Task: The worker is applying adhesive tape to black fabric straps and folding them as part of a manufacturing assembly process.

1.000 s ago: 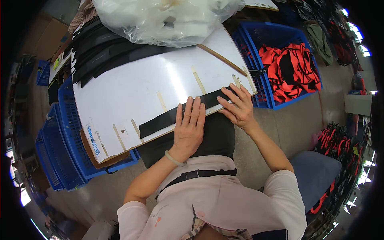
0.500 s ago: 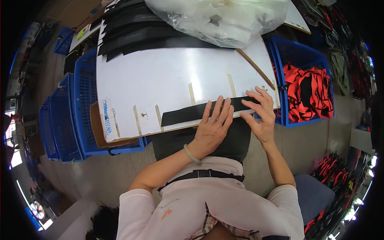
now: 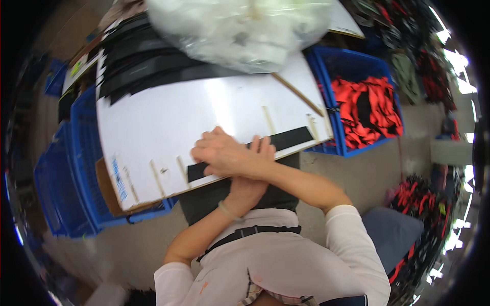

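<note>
A long black strip [image 3: 288, 138] lies along the near edge of a white board [image 3: 168, 117]. My right hand [image 3: 220, 153] reaches across over my left one and rests on the strip's left part, fingers slightly bent. My left hand [image 3: 255, 171] lies flat under my right forearm, its fingertips on the strip's middle. A thin band circles my left wrist. The strip's left end [image 3: 196, 172] pokes out beyond my right hand. Neither hand grips anything.
A large clear plastic bag [image 3: 240, 30] sits on the board's far side, next to a pile of black strips [image 3: 138, 69] and a thin wooden stick [image 3: 296, 94]. A blue crate [image 3: 375, 64] of red and black pieces stands on the right. Blue crates [image 3: 76, 153] support the board on the left.
My right hand has swept left along the strip and now crosses over my left hand. The left hand has stayed near the strip's middle. The view shifted slightly.
</note>
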The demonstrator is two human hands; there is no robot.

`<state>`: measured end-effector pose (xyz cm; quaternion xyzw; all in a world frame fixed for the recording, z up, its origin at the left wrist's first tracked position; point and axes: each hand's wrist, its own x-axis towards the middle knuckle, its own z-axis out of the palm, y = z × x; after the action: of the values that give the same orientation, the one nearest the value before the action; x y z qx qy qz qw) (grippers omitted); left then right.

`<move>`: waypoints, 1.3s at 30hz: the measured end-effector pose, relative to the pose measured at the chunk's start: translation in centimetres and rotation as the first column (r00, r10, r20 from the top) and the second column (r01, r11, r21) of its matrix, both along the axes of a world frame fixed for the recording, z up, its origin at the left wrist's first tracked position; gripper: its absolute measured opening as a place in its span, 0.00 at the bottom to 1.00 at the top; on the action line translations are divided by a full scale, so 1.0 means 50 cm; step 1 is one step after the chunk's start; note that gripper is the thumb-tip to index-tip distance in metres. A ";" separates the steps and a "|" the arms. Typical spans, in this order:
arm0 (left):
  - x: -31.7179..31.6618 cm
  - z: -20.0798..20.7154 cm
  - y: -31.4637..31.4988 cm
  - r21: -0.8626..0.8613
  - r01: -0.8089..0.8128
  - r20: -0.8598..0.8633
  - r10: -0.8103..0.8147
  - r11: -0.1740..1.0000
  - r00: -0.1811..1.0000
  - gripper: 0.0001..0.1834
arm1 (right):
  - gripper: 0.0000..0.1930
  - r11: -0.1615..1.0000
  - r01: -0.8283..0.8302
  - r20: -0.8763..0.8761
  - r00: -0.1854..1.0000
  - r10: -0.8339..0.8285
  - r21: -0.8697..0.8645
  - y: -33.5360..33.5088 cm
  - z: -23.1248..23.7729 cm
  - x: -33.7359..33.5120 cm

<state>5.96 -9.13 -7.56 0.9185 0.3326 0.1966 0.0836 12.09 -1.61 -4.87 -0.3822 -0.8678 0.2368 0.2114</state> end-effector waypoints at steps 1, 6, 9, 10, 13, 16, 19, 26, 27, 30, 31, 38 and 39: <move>-0.002 -0.001 0.001 -0.034 0.001 0.023 0.000 0.999 1.000 0.27 | 0.15 1.000 0.002 -0.035 0.999 -0.002 -0.001 0.000 -0.003 -0.001; 0.009 -0.014 0.001 -0.148 0.026 -0.014 -0.029 0.989 0.999 0.27 | 0.10 0.962 0.260 -0.297 0.915 -0.273 -0.083 -0.011 0.025 0.064; 0.009 0.020 -0.004 -0.072 0.023 -0.104 -0.031 0.997 0.994 0.28 | 0.10 0.832 0.521 -0.352 0.755 -0.553 -0.192 -0.041 0.050 0.197; 0.010 0.029 -0.001 -0.068 0.044 -0.107 -0.051 0.997 0.993 0.31 | 0.11 0.791 0.596 -0.237 0.755 -0.611 -0.140 -0.055 0.043 0.257; 0.011 0.022 -0.001 -0.066 0.053 -0.094 -0.059 0.996 0.994 0.43 | 0.15 0.728 0.678 0.218 0.729 -0.649 -0.102 -0.091 0.088 0.369; 0.013 0.024 0.000 -0.073 0.060 -0.096 -0.067 0.995 0.993 0.44 | 0.16 0.755 0.637 0.299 0.759 -0.578 -0.155 -0.099 0.079 0.384; 0.015 0.029 -0.001 -0.099 0.062 -0.096 -0.071 0.993 0.993 0.44 | 0.16 0.775 0.597 0.256 0.798 -0.546 -0.207 -0.082 0.068 0.391; 0.017 0.025 0.001 -0.026 0.038 -0.105 -0.041 0.999 0.994 0.41 | 0.18 0.806 0.439 0.238 0.897 -0.372 -0.396 -0.057 0.056 0.427; 0.016 0.024 0.001 -0.034 0.038 -0.110 -0.042 0.999 0.993 0.41 | 0.18 0.803 0.437 0.236 0.898 -0.370 -0.404 -0.055 0.055 0.431; 0.015 0.019 0.002 -0.001 0.035 -0.098 -0.035 0.999 0.995 0.41 | 0.19 0.796 0.389 0.173 0.921 -0.349 -0.463 -0.050 0.057 0.433; 0.015 0.020 0.001 -0.006 0.032 -0.101 -0.033 0.999 0.994 0.41 | 0.19 0.795 0.385 0.172 0.922 -0.346 -0.468 -0.050 0.057 0.434; 0.015 0.025 0.002 -0.025 0.032 -0.098 -0.035 0.999 0.995 0.35 | 0.19 0.729 0.398 0.152 0.912 -0.382 -0.556 -0.056 0.075 0.438; 0.016 0.025 0.003 -0.014 0.030 -0.103 -0.031 0.999 0.994 0.31 | 0.19 0.739 0.394 0.147 0.914 -0.379 -0.546 -0.055 0.069 0.441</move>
<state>6.74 -9.00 -6.30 0.9319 0.3236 0.1457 0.0749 34.11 -4.38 -1.41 -0.6019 -0.6628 0.4284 0.1218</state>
